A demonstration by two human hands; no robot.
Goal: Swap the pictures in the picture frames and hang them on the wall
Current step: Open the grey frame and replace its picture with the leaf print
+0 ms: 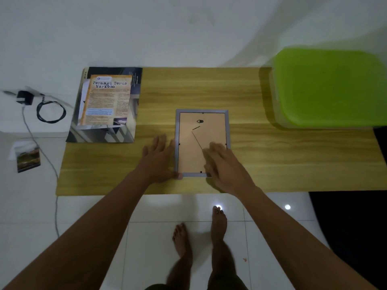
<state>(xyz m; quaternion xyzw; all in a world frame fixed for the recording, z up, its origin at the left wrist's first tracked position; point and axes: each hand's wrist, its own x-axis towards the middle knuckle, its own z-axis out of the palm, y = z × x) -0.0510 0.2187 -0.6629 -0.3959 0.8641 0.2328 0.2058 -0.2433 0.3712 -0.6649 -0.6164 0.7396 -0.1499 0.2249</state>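
A grey picture frame (202,111) lies face down in the middle of the wooden table (272,155), its brown backing board and small hanger showing. My left hand (157,158) rests flat beside the frame's left edge, fingers spread, thumb touching the near left corner. My right hand (222,162) lies on the backing board at the frame's near right part, fingers blurred and spread. Neither hand grips anything. A small photo print (28,159) lies off the table to the far left.
A magazine with an orange page (106,103) lies on the table's far left corner. A green plastic lid or bin (330,86) covers the far right. A black charger and coiled cable (41,105) sit left of the table. White tiled floor and my bare feet are below.
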